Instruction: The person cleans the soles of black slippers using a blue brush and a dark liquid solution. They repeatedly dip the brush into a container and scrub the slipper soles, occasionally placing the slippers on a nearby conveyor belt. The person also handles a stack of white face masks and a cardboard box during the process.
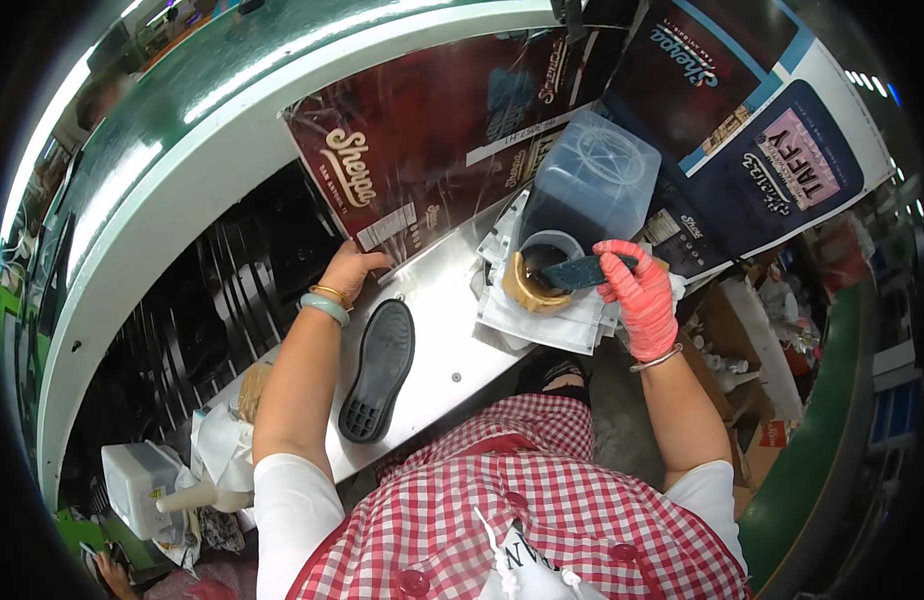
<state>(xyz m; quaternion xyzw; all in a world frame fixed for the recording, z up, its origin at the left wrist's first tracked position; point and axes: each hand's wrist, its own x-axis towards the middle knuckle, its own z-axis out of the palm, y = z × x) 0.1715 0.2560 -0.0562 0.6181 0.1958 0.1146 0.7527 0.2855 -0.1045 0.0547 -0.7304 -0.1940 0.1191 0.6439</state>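
A flat dark-green handle of a brush-like tool point(578, 272) is pinched in my right hand point(637, 293), which wears a pinkish-red glove. Its lower end dips into a cup point(523, 285) with a tan, crusted rim; that end is hidden inside. White folded cloths or sheets point(572, 322) lie under the cup. My bare left hand point(354, 270) rests at the far edge of the metal work surface, thumb stretched out, next to the dark-red printed board. Between my arms a black shoe sole point(379, 370) lies flat, its heel toward me.
Behind the cup stands a translucent plastic container point(597, 170). Dark-red point(422, 150) and blue printed boards point(782, 170) wall off the far side. A conveyor with black slats point(212, 290) runs at left, near a white tub point(137, 490). Cardboard boxes point(742, 350) hold scraps at right.
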